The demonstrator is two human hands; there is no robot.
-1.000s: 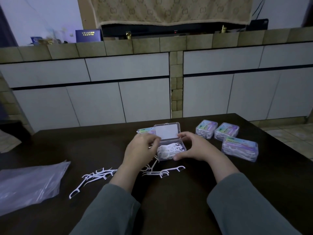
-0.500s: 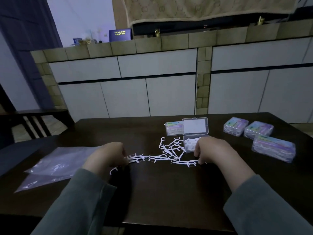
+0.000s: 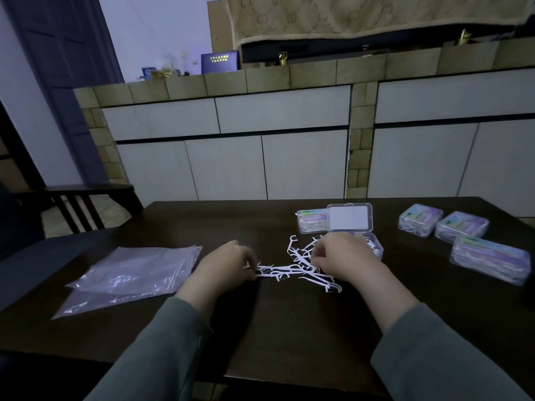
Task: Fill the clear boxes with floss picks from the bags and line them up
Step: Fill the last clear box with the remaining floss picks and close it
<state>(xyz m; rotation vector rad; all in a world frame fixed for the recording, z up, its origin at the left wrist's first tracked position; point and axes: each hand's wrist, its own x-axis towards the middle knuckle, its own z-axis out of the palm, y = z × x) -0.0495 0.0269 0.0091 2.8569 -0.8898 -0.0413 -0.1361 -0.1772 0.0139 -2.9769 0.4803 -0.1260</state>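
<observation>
Both of my hands are low over the dark surface [image 3: 289,328], working at the loose floss picks [image 3: 304,270] scattered between them. My left hand [image 3: 225,264] has its fingers curled and pinches the near end of the white tangle. My right hand [image 3: 344,259] is curled over the far side of the pile, apparently pinching a pick, though the grip itself is hidden from me. Just beyond that hand sits the open clear box [image 3: 373,247], its lid [image 3: 350,217] standing up, with some picks already inside but seemingly not full. Touching its far left corner is a closed box [image 3: 311,221]. Off to my right, three more closed, filled boxes [image 3: 460,230] lie close together. To my left lie flat, nearly empty bags [image 3: 130,276]. I judge four boxes done, this one partway, and the loose picks still to be gathered, boxed and lined up.
</observation>
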